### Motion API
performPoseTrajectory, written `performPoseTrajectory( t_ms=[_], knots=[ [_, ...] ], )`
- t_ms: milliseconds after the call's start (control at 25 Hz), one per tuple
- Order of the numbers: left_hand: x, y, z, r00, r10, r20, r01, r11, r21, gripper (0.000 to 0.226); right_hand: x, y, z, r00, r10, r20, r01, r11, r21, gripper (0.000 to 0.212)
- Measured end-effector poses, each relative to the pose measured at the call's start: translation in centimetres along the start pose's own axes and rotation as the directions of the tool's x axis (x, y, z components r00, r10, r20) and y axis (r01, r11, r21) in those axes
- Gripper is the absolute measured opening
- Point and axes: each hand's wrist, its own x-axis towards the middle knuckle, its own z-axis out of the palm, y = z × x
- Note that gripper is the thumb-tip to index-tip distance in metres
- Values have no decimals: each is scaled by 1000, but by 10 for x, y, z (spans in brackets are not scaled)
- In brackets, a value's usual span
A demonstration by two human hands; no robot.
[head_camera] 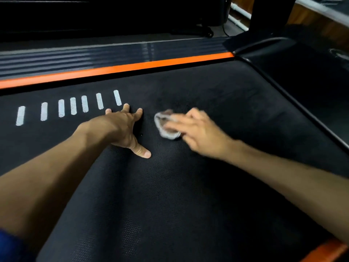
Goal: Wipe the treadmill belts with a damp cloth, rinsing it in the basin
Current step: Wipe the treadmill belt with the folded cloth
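Observation:
The black textured treadmill belt fills most of the view, with several white dashes printed at its left. My left hand lies flat on the belt with fingers spread, just below the dashes. To its right, my right hand presses a small bunched grey-white cloth onto the belt; hand and cloth are motion-blurred. The belt around the cloth looks darker. No basin is in view.
An orange stripe and a ribbed dark side rail run along the belt's far edge. The black motor cover and an upright post stand at the right. Another orange strip shows at bottom right.

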Motion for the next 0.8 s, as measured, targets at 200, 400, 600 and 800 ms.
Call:
performPoseTrajectory(
  t_ms=[200,400,600,800],
  knots=[
    [3,-6,-1,999,-1,36,1,1000,-4,150,37,95,-5,707,702,-92,-707,703,-74,42],
    [2,-8,-2,999,11,40,-12,1000,12,156,11,4,3,912,407,-49,-398,908,130,51],
    [-9,-2,3,1000,-5,-31,4,1000,-31,137,-72,-100,-18,991,55,126,-87,960,266,63],
    [-23,-11,31,979,-3,-205,-39,979,-199,114,-47,5,-9,924,372,-90,-361,925,114,52]
  ],
)
